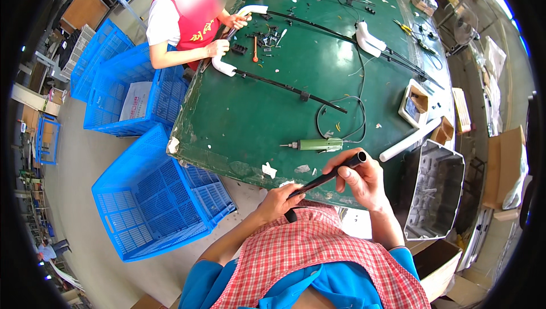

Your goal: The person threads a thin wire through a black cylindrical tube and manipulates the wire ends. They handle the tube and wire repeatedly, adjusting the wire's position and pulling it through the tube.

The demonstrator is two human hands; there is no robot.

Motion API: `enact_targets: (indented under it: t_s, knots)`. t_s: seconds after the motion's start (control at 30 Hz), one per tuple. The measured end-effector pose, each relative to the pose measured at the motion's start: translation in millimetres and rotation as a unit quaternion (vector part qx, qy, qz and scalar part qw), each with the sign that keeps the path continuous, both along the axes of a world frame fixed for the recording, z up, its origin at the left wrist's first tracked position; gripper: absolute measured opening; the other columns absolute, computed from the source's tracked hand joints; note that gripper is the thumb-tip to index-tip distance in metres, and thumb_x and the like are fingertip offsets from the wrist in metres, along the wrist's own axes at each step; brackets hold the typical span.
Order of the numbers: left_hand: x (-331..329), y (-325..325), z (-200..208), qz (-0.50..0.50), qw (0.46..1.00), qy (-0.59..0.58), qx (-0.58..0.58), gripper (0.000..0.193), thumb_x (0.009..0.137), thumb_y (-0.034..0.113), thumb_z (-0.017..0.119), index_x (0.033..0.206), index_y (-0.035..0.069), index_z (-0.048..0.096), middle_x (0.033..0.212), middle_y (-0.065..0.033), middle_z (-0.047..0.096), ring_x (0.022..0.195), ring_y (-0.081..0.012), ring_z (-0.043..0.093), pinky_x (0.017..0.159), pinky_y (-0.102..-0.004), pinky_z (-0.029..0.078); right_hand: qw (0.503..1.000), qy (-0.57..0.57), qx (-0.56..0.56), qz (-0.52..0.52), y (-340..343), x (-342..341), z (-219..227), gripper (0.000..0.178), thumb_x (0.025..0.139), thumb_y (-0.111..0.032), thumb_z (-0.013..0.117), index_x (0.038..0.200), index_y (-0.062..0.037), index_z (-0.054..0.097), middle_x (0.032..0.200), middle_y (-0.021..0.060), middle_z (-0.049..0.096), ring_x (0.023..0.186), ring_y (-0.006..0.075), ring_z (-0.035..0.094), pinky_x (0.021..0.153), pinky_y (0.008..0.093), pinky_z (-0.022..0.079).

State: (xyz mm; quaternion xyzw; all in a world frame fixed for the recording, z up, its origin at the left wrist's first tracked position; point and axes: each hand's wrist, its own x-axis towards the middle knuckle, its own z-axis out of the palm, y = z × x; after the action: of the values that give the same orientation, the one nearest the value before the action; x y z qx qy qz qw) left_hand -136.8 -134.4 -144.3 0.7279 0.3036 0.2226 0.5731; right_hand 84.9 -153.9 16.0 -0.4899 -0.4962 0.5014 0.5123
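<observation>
Above the near edge of the green table (pixel 250 121), just in front of the checked apron (pixel 307 241), a black tube (pixel 324 180) slants between two hands, its hollow end up and to the right. The right hand (pixel 368 183) is partly closed, thumb and fingers bent around the tube just below that open end, which pokes out past them. The left hand (pixel 277 201) is curled more tightly, its fingers wrapped over the tube's lower part. Under it a dark rounded end (pixel 290 215) shows; whether it belongs to the same tube cannot be told.

Beyond the hands, a green power screwdriver (pixel 320 144) lies on the tabletop near the right hand, its cable looping behind. A white tube (pixel 410 138) rests to the right, near a grey metal housing (pixel 435 189). Across the table's left corner, a co-worker (pixel 196 25) grips a dark piece with both hands.
</observation>
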Motion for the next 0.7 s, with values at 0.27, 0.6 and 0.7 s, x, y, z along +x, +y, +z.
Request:
enact_targets:
  t_s: [0.27, 0.6, 0.7]
  knots:
    - [15.2, 8.8, 6.3, -0.054, 0.994, 0.068, 0.060, 0.028, 0.090, 0.028, 0.064, 0.105, 0.005, 0.060, 0.086, -0.0150, 0.063, 0.076, -0.0327, 0.064, 0.064, -0.0381, 0.049, 1.000, -0.004, 0.006, -0.023, -24.7, -0.3, -4.4, 0.017, 0.094, -0.013, 0.061, 0.106, -0.0011, 0.058, 0.094, 0.0058, 0.068, 0.067, 0.0062, 0.057, 0.061, 0.0212, 0.049]
    - [55.3, -29.2, -1.0, -0.061, 0.997, 0.046, 0.022, 0.025, 0.091, 0.024, 0.062, 0.108, 0.006, 0.061, 0.090, -0.0131, 0.066, 0.082, -0.0261, 0.067, 0.071, -0.0351, 0.051, 0.996, -0.062, 0.066, 0.009, -51.0, 28.3, -14.7, 0.015, 0.090, -0.009, 0.065, 0.101, 0.0000, 0.060, 0.093, 0.0095, 0.069, 0.080, 0.0140, 0.066, 0.066, 0.0258, 0.054]
    - [68.2, -34.9, -25.3, -0.109, 0.993, 0.008, 0.054, 0.026, 0.091, 0.024, 0.061, 0.109, 0.007, 0.059, 0.093, -0.0121, 0.066, 0.085, -0.0278, 0.067, 0.071, -0.0354, 0.051, 0.995, -0.078, 0.059, 0.006, -65.5, 41.2, -13.2, 0.016, 0.089, -0.009, 0.066, 0.101, 0.0003, 0.062, 0.091, 0.0095, 0.069, 0.080, 0.0148, 0.066, 0.068, 0.0272, 0.054]
